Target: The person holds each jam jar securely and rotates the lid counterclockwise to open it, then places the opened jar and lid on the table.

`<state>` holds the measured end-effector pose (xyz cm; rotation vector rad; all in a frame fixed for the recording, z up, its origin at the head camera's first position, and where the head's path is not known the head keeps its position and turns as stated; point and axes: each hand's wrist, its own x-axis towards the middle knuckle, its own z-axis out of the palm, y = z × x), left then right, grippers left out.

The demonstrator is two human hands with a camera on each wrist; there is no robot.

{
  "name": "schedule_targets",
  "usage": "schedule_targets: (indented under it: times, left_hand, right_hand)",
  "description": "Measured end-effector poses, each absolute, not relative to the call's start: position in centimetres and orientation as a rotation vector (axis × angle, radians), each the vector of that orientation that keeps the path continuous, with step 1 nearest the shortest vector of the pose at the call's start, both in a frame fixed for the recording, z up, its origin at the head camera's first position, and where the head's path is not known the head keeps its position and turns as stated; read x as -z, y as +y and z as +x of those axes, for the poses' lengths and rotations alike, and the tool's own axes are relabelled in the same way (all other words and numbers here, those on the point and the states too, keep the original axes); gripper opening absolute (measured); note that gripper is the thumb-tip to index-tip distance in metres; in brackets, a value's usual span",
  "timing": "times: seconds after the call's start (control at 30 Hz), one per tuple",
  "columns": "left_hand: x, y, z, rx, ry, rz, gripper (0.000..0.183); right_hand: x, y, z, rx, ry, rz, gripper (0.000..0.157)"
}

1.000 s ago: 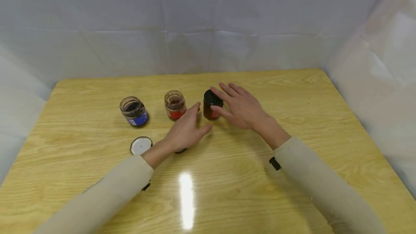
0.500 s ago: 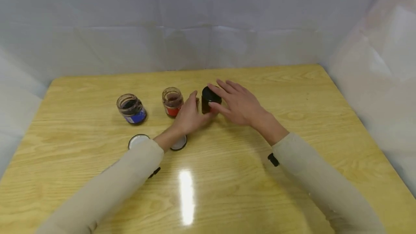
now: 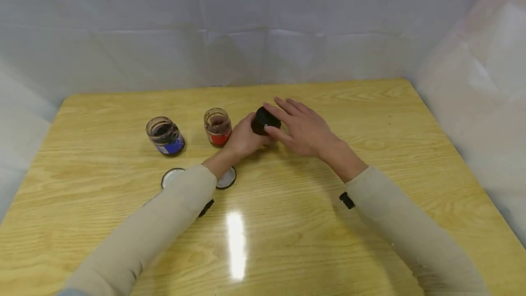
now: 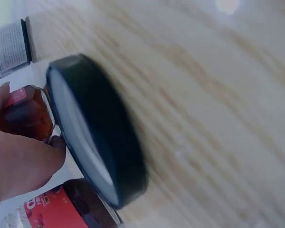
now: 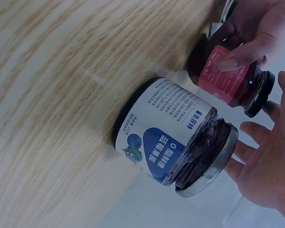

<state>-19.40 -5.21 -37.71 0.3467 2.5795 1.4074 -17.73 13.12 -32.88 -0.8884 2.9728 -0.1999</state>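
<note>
While the left hand (image 3: 244,140) grasps a black-lidded jar (image 5: 223,76) with thumb and fingers curled round its body, the right hand (image 3: 304,127) is unclenched, its fingers spread about the black lid (image 3: 263,120); whether it presses on that lid cannot be told. The grasped jar is on the far side of the table (image 3: 312,232), right of a red-labelled jar (image 3: 218,127), upright and uncapped. Farther left stands a blue-labelled jar (image 3: 167,138), likewise uncapped and upright. On the near side of these two, a left loose lid (image 3: 169,177) and a right loose lid (image 3: 226,178) lie pale side up, both partly covered by the left sleeve (image 3: 164,223). The right wrist view shows a white-and-blue-labelled jar (image 5: 164,130) in the foreground. White sheeting (image 3: 230,22) hangs beyond the far edge.
</note>
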Motion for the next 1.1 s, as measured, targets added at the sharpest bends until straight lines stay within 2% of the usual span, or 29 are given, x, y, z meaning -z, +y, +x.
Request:
schedule_targets:
  times: [0.07, 1.1]
  left_hand:
    - [37.8, -5.3, -19.4, -1.406, 2.573, 0.341, 0.057]
    - [37.8, -5.9, -19.0, -1.456, 2.468, 0.334, 0.069]
  right_hand:
    - [32.9, 13.2, -17.7, 0.207, 2.976, -0.887, 0.062]
    - [32.6, 14.4, -16.7, 0.245, 2.958, -0.905, 0.062]
